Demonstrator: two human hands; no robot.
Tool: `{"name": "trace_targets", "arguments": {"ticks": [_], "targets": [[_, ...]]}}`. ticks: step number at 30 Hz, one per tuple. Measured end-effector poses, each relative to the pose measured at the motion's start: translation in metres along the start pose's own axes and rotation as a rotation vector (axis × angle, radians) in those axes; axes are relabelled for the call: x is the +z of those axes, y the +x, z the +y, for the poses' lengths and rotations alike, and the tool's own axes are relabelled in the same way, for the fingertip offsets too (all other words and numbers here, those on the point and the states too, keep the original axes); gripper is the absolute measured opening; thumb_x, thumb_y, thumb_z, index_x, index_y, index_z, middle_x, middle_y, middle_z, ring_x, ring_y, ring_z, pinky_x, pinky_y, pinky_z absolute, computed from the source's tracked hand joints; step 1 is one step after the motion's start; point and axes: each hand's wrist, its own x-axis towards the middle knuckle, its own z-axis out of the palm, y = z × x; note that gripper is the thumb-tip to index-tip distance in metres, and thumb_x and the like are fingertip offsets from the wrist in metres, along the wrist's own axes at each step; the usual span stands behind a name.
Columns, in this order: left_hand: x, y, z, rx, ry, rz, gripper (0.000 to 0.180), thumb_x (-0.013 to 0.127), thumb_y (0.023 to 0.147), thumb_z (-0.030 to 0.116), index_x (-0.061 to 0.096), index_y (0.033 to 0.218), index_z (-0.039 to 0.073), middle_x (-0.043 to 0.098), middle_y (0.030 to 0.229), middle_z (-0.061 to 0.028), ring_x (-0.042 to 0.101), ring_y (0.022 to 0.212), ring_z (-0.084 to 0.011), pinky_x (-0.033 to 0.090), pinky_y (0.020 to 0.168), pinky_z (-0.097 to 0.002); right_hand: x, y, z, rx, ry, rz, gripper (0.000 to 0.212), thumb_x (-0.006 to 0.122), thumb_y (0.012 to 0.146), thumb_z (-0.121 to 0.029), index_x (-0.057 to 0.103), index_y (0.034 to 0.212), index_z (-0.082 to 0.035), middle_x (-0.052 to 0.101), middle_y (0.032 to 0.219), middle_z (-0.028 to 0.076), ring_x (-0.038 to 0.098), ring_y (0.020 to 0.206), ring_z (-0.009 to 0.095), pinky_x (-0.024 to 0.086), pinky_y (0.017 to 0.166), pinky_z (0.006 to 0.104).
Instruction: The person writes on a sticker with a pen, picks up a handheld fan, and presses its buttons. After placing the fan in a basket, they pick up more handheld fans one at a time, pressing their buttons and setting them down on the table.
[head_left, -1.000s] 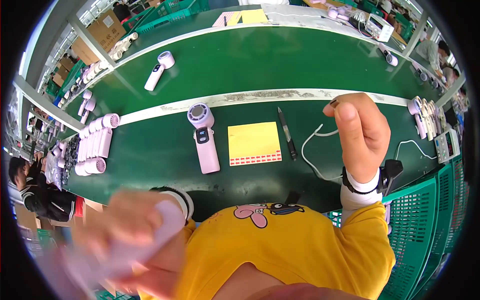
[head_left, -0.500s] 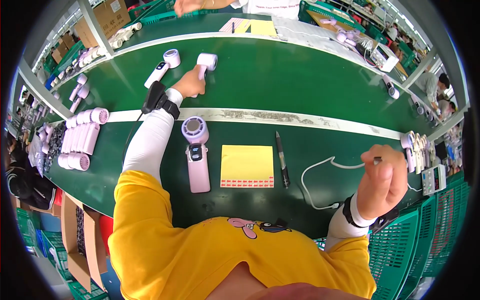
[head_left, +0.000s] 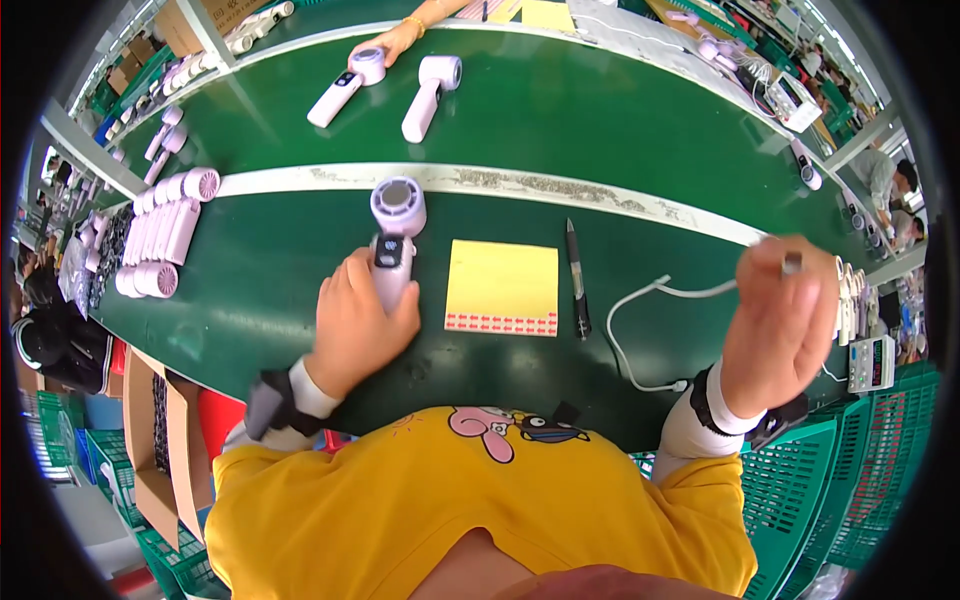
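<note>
In front of me a lilac handheld fan (head_left: 398, 206) lies on the green work surface, its round head pointing away from me. My left hand (head_left: 362, 325) is closed around its handle, just below a small dark display. At the right my right hand (head_left: 783, 325) is raised and closed, with a metal plug tip (head_left: 791, 263) showing between thumb and fingers. A white cable (head_left: 612, 325) runs out of that hand and loops over the surface to a small loose connector (head_left: 680, 386). Between my hands lie a yellow sticky-note pad (head_left: 502, 285) and a pen (head_left: 577, 280).
Beyond the white divider strip (head_left: 480, 180) lie two more fans, one (head_left: 425, 105) untouched, the other (head_left: 345, 88) under a co-worker's hand (head_left: 388, 42). Stacked fans (head_left: 165, 232) stand at left. A small meter (head_left: 871, 364) and green crates (head_left: 800, 485) are at right.
My left hand has let go of a fan beyond the strip and come back to the near fan. A co-worker's hand has reached another fan. My right hand still holds the plug.
</note>
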Motion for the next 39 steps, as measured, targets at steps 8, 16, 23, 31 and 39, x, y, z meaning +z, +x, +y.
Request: {"name": "trace_targets", "arguments": {"ticks": [8,16,23,31,39], "targets": [[-0.018,0.021,0.055,-0.34,-1.223,-0.432,0.037,0.065,0.072,0.014,0.041,0.096,-0.002,0.053,0.078,-0.0129,0.055,0.06,-0.0193,0.044,0.052,-0.03,0.054,-0.008,0.043,0.442,0.732,-0.48,0.043,0.04,0.089,-0.038,0.043,0.109,0.001,0.05,0.092,0.009,0.044,0.065,0.008,0.037,0.058,0.0204],[0.011,0.023,0.085,0.216,-1.064,-0.198,0.041,0.071,0.067,0.021,0.044,0.09,-0.001,0.054,0.078,-0.0108,0.053,0.062,-0.0197,0.042,0.056,-0.028,0.049,-0.015,0.025,0.031,0.542,-0.401,0.06,0.04,0.085,-0.048,0.035,0.12,0.001,0.046,0.104,0.011,0.049,0.09,0.015,0.04,0.078,0.0266],[0.022,0.043,0.083,0.227,-1.087,-0.351,0.038,0.068,0.067,0.019,0.047,0.091,0.0,0.055,0.08,-0.0115,0.053,0.065,-0.0215,0.042,0.058,-0.0305,0.05,-0.02,0.005,0.466,0.584,-0.487,0.081,0.032,0.077,-0.067,0.04,0.115,0.004,0.051,0.105,0.014,0.051,0.095,0.018,0.041,0.081,0.0287],[0.024,0.056,0.079,0.359,-1.143,-0.469,0.033,0.066,0.067,0.017,0.051,0.093,0.002,0.055,0.084,-0.0125,0.054,0.07,-0.0239,0.043,0.06,-0.0339,0.048,-0.019,0.013,0.453,0.591,-0.426,0.065,0.033,0.083,-0.054,0.042,0.112,0.003,0.052,0.102,0.014,0.052,0.095,0.02,0.044,0.077,0.0287],[-0.021,0.055,0.087,-0.016,-1.695,-1.001,0.044,0.062,0.074,0.018,0.041,0.109,0.003,0.054,0.091,-0.0139,0.055,0.073,-0.0199,0.044,0.06,-0.029,0.044,-0.016,0.01,0.218,0.245,0.038,0.046,0.03,0.089,-0.037,0.045,0.108,0.002,0.053,0.098,0.01,0.051,0.09,0.018,0.042,0.076,0.0255]]}}
